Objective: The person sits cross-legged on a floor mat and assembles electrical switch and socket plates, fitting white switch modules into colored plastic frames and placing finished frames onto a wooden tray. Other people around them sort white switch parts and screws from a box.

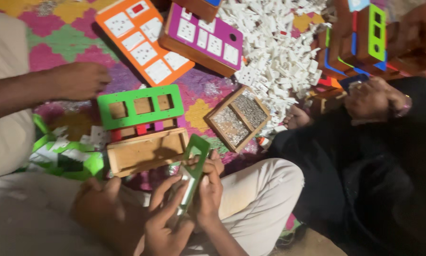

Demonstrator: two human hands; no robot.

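Observation:
My left hand and my right hand both grip a narrow green plastic face plate with rectangular cut-outs, held upright over my lap. Its top end reaches the corner of an open wooden box just in front of me. Behind that box a wider green plate with three cut-outs rests on another box. A small wooden tray of silvery screws sits to the right of these.
An orange switch board and a purple one lie on the patterned mat, beside a heap of white switch parts. Another person's hand reaches in at left. A person in black sits right, near stacked coloured boxes.

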